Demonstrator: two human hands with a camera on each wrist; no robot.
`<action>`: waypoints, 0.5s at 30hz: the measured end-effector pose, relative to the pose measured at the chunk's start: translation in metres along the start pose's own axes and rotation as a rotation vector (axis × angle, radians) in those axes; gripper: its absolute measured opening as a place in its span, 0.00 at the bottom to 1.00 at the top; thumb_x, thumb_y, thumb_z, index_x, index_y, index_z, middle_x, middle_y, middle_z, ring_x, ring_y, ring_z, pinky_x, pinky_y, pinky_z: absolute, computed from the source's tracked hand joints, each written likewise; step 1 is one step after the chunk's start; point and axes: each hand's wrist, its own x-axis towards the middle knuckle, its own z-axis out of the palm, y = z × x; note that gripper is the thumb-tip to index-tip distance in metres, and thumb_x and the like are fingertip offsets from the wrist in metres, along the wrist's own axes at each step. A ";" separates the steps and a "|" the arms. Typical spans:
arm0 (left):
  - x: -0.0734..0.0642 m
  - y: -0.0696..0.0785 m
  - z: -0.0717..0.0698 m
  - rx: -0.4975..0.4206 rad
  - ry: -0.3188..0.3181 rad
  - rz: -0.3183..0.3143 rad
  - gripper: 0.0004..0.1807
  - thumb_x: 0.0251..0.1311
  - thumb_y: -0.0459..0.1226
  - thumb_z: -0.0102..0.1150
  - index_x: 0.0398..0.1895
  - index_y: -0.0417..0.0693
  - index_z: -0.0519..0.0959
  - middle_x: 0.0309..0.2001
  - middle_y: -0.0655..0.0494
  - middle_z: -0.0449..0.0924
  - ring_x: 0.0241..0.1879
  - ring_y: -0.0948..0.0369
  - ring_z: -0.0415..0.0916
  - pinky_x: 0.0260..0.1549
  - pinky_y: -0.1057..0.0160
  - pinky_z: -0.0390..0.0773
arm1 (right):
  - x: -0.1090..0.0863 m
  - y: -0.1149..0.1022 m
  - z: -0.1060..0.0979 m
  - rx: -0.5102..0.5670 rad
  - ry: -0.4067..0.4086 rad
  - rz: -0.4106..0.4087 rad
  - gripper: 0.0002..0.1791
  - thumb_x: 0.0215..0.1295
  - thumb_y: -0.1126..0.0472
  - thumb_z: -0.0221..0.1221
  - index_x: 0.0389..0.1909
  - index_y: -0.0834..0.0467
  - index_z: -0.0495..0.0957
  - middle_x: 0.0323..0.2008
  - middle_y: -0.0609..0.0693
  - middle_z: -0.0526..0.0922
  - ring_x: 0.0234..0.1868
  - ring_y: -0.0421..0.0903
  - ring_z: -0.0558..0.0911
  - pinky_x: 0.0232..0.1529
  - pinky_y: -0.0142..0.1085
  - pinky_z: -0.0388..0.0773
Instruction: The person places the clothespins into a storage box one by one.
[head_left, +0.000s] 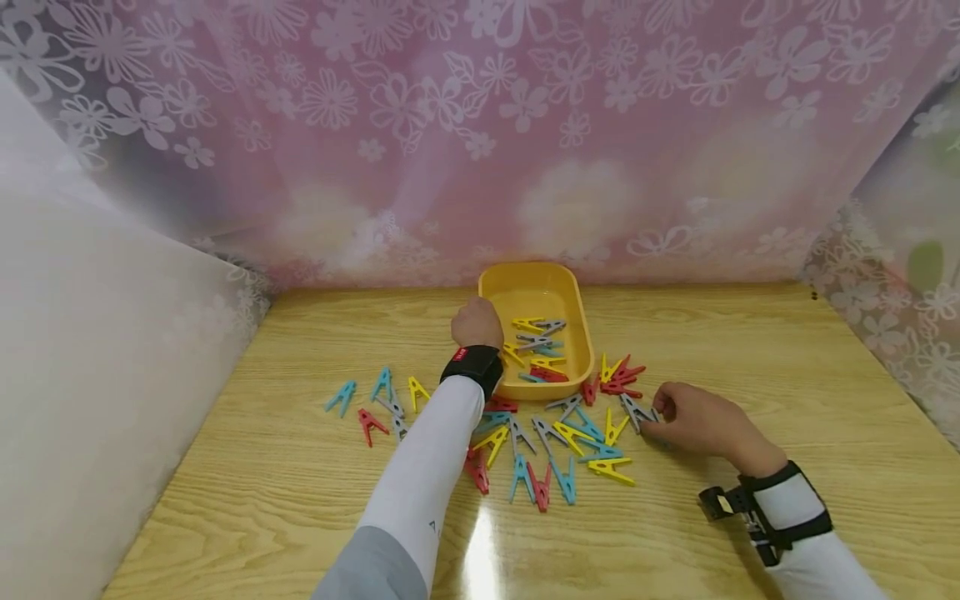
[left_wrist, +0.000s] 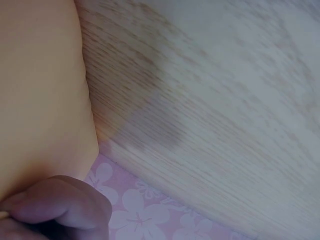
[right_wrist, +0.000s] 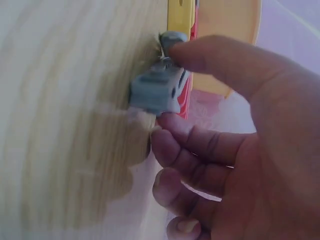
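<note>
My left hand (head_left: 477, 323) grips the left rim of the yellow plastic basket (head_left: 587, 333). In the left wrist view the fingers (left_wrist: 65, 202) curl at the edge of the basket's wall (left_wrist: 40, 90). Several clothespins (head_left: 548, 364) in yellow, grey, blue and red lie inside the basket. Right of it, my right hand (head_left: 701, 421) is low over the table at a grey clothespin (head_left: 634, 410). The right wrist view shows this clothespin (right_wrist: 157, 87) pinched between thumb and index finger, its outline a little blurred. The other fingers of that hand are loosely bent.
Many loose clothespins (head_left: 564, 479) are scattered on the wooden table (head_left: 300, 508) in front of the basket. A smaller group, including a blue one (head_left: 342, 398), lies to the left, partly behind my left forearm. A pink flowered curtain (head_left: 450, 167) hangs behind the table.
</note>
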 end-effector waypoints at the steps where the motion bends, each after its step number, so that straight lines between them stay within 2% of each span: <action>1: 0.000 0.000 0.000 -0.002 -0.001 -0.004 0.13 0.70 0.40 0.49 0.46 0.40 0.78 0.32 0.49 0.82 0.32 0.56 0.81 0.28 0.60 0.80 | 0.000 0.000 0.000 -0.001 0.000 0.006 0.20 0.55 0.46 0.65 0.32 0.60 0.75 0.25 0.46 0.73 0.23 0.42 0.70 0.24 0.37 0.66; 8: -0.001 -0.002 -0.003 -0.017 -0.018 -0.011 0.13 0.69 0.40 0.51 0.46 0.39 0.78 0.33 0.49 0.81 0.33 0.56 0.81 0.28 0.59 0.80 | -0.003 0.010 -0.004 0.007 0.015 0.024 0.23 0.60 0.44 0.62 0.37 0.62 0.78 0.28 0.46 0.76 0.25 0.42 0.72 0.25 0.37 0.69; 12: -0.001 -0.002 -0.002 -0.024 -0.009 -0.012 0.13 0.69 0.40 0.52 0.46 0.40 0.78 0.32 0.50 0.81 0.31 0.57 0.81 0.27 0.60 0.80 | -0.003 0.009 -0.016 0.048 0.047 0.024 0.24 0.62 0.43 0.61 0.41 0.62 0.78 0.31 0.47 0.78 0.26 0.42 0.73 0.23 0.37 0.69; 15: 0.000 -0.001 -0.001 -0.019 -0.014 -0.009 0.13 0.69 0.41 0.52 0.46 0.41 0.78 0.32 0.51 0.81 0.31 0.57 0.81 0.26 0.61 0.80 | 0.001 0.001 -0.028 0.056 0.091 0.004 0.25 0.63 0.43 0.59 0.43 0.62 0.78 0.33 0.49 0.79 0.24 0.44 0.71 0.20 0.38 0.66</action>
